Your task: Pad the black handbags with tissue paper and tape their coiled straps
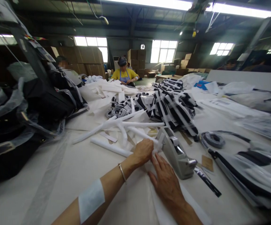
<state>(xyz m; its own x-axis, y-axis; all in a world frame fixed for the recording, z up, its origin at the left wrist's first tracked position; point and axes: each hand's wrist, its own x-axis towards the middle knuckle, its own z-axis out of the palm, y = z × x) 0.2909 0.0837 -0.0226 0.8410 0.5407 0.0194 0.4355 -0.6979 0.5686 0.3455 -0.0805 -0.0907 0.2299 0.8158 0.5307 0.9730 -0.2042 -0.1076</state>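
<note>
My left hand [143, 152] is closed in a fist beside the grey tape dispenser [179, 153]; what its fingers grip is hidden. My right hand [166, 179] lies with fingers stretched over a thin white sheet [157, 203], its fingertips close to the left hand. A strip of clear tape [160, 141] shows between the left hand and the dispenser. White rolled tubes [110, 147] lie just beyond my hands, some crossing one another.
Black bags [13, 134] with wrapped straps crowd the left side. Farther back is a heap of black-and-white wrapped straps [173, 109]. A wrapped bag [250, 172] and a coiled strap [212, 139] lie at right. Across the table sits a person in yellow [124, 75].
</note>
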